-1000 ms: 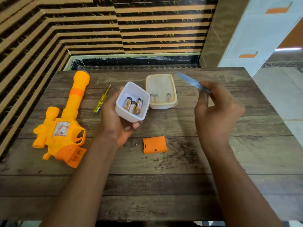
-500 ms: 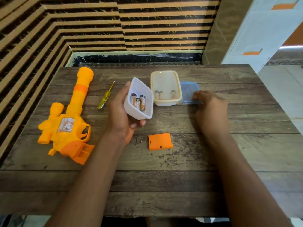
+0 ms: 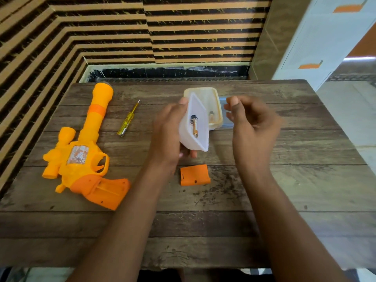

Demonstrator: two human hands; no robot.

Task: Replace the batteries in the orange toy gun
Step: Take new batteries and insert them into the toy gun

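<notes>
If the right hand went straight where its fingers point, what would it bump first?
Probably the tilted white container held by the left hand; the right hand's depth is unclear.

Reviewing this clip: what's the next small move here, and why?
Probably the right hand reaches into the tilted white plastic tub and takes a battery: the left hand grips the tub tipped toward it, the right hand holds nothing, and the grip compartment of the orange toy gun lies open.

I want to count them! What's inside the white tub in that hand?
Gold-and-dark batteries lie inside the tilted white plastic tub that the left hand holds. Its wall hides part of them, so the count is unclear.
</notes>
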